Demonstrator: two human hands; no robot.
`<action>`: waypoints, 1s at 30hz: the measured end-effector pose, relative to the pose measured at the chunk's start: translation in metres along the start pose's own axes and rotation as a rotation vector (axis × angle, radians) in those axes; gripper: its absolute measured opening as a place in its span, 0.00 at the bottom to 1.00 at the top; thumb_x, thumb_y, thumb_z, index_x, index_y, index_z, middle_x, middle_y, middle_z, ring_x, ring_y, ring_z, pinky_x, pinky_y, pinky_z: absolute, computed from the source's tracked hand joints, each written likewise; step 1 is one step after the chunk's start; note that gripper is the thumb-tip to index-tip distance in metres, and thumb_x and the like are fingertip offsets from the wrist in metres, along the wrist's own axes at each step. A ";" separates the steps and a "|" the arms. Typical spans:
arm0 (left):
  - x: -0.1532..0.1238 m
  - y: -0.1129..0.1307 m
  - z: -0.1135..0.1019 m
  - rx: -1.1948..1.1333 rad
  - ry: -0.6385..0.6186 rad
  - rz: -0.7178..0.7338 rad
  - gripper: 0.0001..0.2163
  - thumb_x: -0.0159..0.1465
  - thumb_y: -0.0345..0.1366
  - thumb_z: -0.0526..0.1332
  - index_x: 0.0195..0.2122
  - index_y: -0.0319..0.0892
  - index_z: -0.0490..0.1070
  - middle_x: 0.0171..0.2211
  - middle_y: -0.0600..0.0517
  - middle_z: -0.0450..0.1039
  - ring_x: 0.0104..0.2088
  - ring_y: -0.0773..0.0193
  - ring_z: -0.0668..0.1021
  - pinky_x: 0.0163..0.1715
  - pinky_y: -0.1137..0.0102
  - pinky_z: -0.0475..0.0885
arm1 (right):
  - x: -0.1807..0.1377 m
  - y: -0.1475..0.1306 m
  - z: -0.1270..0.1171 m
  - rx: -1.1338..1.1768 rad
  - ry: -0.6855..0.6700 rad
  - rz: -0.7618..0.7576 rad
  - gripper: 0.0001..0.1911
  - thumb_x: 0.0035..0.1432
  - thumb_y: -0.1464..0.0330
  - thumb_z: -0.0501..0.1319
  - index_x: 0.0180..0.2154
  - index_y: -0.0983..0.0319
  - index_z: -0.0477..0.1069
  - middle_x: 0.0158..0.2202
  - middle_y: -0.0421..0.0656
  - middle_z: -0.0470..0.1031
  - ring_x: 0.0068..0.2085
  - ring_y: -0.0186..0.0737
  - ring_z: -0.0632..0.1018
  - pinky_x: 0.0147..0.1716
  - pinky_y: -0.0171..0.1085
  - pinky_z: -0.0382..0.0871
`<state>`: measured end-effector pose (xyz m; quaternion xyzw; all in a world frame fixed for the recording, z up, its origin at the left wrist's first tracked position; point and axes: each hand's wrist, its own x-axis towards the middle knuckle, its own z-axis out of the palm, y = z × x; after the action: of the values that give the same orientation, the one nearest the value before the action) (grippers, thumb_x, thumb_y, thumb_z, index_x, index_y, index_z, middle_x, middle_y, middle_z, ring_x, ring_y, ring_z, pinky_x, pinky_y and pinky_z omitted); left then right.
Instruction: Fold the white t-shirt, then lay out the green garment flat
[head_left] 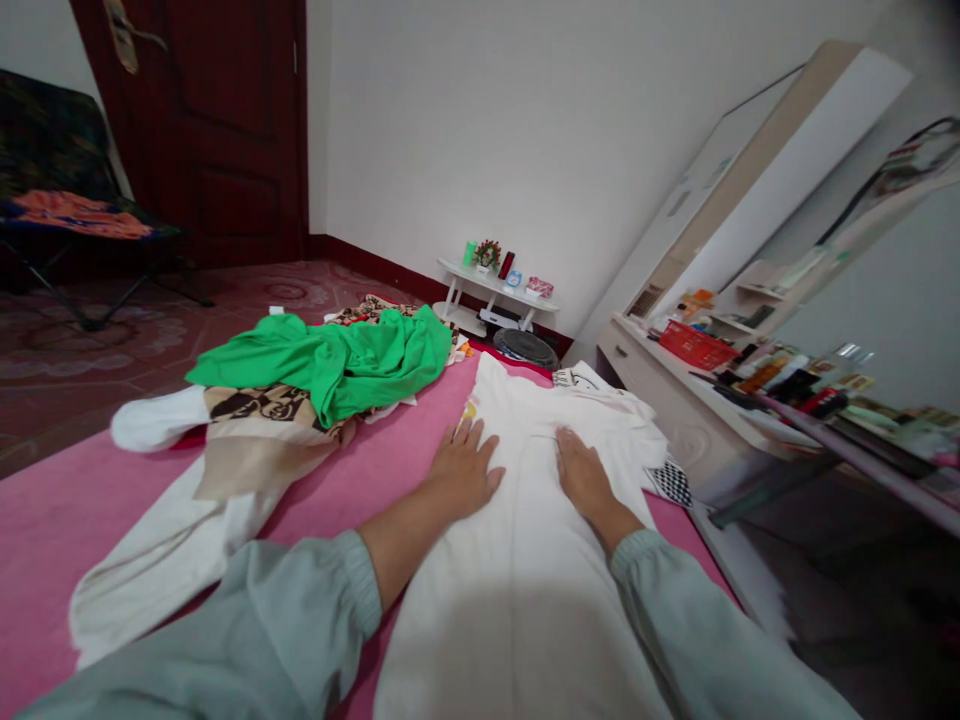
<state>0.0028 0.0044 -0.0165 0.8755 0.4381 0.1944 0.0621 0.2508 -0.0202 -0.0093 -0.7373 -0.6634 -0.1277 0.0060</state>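
Observation:
A long white garment (pixel 525 560) lies spread lengthwise on the pink bed cover (pixel 67 510). My left hand (pixel 463 468) rests flat on the garment's left edge, fingers spread and open. My right hand (pixel 583 472) lies flat on the cloth a little to the right, fingers stretched forward. Both hands press on the fabric and hold nothing. Pale grey-green sleeves cover both forearms.
A pile of clothes lies to the left: a green garment (pixel 337 360), a brown patterned one (pixel 262 410) and a white one (pixel 165 570). A dresser (pixel 675 400) crowded with small items stands close on the right. A small white table (pixel 495 290), a dark door (pixel 225 120) and a folding chair (pixel 67 220) stand beyond.

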 end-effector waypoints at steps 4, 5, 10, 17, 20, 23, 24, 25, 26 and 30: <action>-0.002 0.000 -0.003 0.007 0.003 0.010 0.26 0.67 0.49 0.49 0.62 0.43 0.60 0.66 0.42 0.52 0.66 0.46 0.54 0.62 0.51 0.50 | -0.038 -0.017 -0.006 0.031 -0.087 0.110 0.29 0.68 0.62 0.42 0.65 0.71 0.48 0.68 0.54 0.48 0.67 0.50 0.51 0.61 0.50 0.53; -0.003 0.001 -0.004 0.009 0.007 0.012 0.25 0.67 0.48 0.49 0.62 0.43 0.60 0.66 0.42 0.52 0.65 0.46 0.54 0.61 0.51 0.50 | -0.048 -0.021 -0.009 0.036 -0.101 0.127 0.30 0.68 0.60 0.41 0.65 0.70 0.48 0.68 0.53 0.47 0.68 0.51 0.50 0.61 0.51 0.53; -0.016 0.002 -0.010 -0.013 -0.003 -0.001 0.25 0.67 0.47 0.50 0.62 0.41 0.59 0.66 0.40 0.51 0.66 0.47 0.54 0.61 0.52 0.50 | -0.093 -0.041 -0.024 0.052 -0.133 0.167 0.31 0.68 0.57 0.42 0.66 0.66 0.47 0.68 0.53 0.45 0.68 0.52 0.49 0.62 0.54 0.49; -0.058 -0.011 -0.020 -0.194 0.000 0.114 0.28 0.64 0.43 0.55 0.63 0.34 0.57 0.65 0.35 0.51 0.66 0.48 0.54 0.63 0.56 0.51 | -0.127 -0.053 -0.030 0.137 -0.022 0.147 0.30 0.67 0.57 0.45 0.65 0.65 0.53 0.67 0.54 0.49 0.67 0.55 0.52 0.60 0.56 0.50; -0.079 -0.020 -0.025 -0.401 0.031 0.180 0.27 0.60 0.42 0.60 0.60 0.36 0.63 0.64 0.36 0.55 0.64 0.49 0.59 0.61 0.56 0.56 | -0.130 -0.053 -0.031 0.211 0.072 0.124 0.27 0.66 0.59 0.49 0.61 0.67 0.60 0.65 0.56 0.56 0.65 0.54 0.58 0.60 0.54 0.52; -0.095 -0.020 -0.036 -0.524 0.076 0.208 0.18 0.59 0.38 0.61 0.50 0.39 0.72 0.60 0.40 0.62 0.58 0.53 0.68 0.57 0.60 0.62 | -0.130 -0.051 -0.034 0.326 0.195 0.028 0.22 0.63 0.65 0.53 0.55 0.69 0.68 0.59 0.57 0.65 0.60 0.48 0.65 0.60 0.47 0.55; -0.099 -0.016 -0.041 -0.539 0.099 0.220 0.15 0.60 0.36 0.60 0.46 0.39 0.75 0.56 0.41 0.67 0.55 0.55 0.71 0.55 0.62 0.64 | -0.130 -0.051 -0.036 0.368 0.231 -0.015 0.19 0.62 0.67 0.54 0.52 0.68 0.70 0.57 0.55 0.68 0.58 0.46 0.67 0.60 0.44 0.56; -0.102 -0.011 -0.046 -0.551 0.116 0.235 0.12 0.60 0.35 0.59 0.43 0.39 0.76 0.52 0.42 0.71 0.51 0.57 0.74 0.52 0.64 0.66 | -0.131 -0.051 -0.037 0.409 0.262 -0.054 0.17 0.61 0.69 0.55 0.50 0.67 0.71 0.55 0.53 0.70 0.57 0.44 0.68 0.59 0.43 0.58; -0.105 -0.005 -0.051 -0.568 0.118 0.251 0.11 0.60 0.34 0.59 0.40 0.40 0.77 0.46 0.44 0.75 0.46 0.60 0.76 0.49 0.67 0.68 | -0.131 -0.051 -0.038 0.447 0.287 -0.087 0.16 0.59 0.71 0.55 0.48 0.65 0.73 0.53 0.51 0.71 0.55 0.43 0.69 0.57 0.42 0.59; -0.114 0.022 -0.060 -0.599 -0.060 0.279 0.10 0.61 0.35 0.58 0.37 0.40 0.78 0.28 0.51 0.77 0.28 0.67 0.75 0.29 0.74 0.66 | -0.134 -0.051 -0.039 0.551 0.320 -0.149 0.15 0.56 0.76 0.55 0.43 0.60 0.74 0.46 0.45 0.75 0.50 0.40 0.72 0.52 0.39 0.64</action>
<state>-0.0659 -0.1032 0.0122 0.8752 0.2350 0.2954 0.3026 0.1822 -0.1518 -0.0060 -0.6279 -0.7158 -0.0577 0.3001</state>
